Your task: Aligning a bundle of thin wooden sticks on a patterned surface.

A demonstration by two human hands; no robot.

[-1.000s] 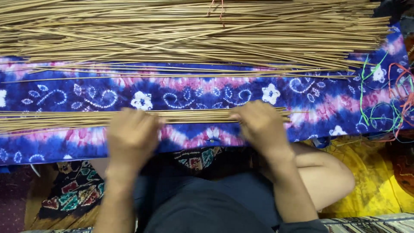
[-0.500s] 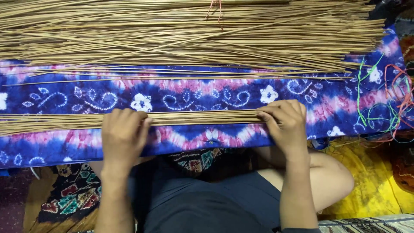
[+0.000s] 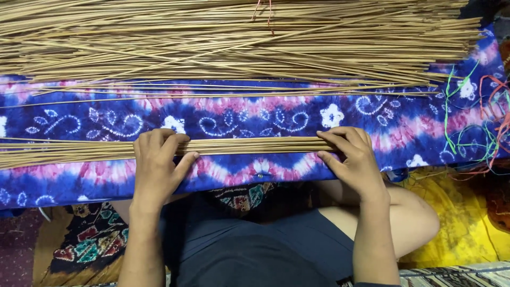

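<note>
**Both hands on the small bundle of sticks**

Far beyond my fingertips lies the big heap of thin tan sticks (image 3: 239, 42), spread wide across the top of my view. Under it and reaching back to my fingers is the blue and pink tie-dyed cloth (image 3: 239, 114) with white flower prints, draped over my lap. Past the cloth, to the outside of my right hand, sits a yellow cloth (image 3: 467, 212), and above that, well off from my right fingertips, a tangle of green and orange threads (image 3: 467, 122).

Directly under my fingers runs the small bundle of sticks (image 3: 249, 144), lying crosswise on the tie-dyed cloth and stretching out beyond my left hand. My left hand (image 3: 156, 165) rests flat on it, fingers close together and pressed down, thumb angled toward the right. My right hand (image 3: 353, 159) caps the bundle's right end, fingers curled over the stick tips, thumb just beneath them.
</note>
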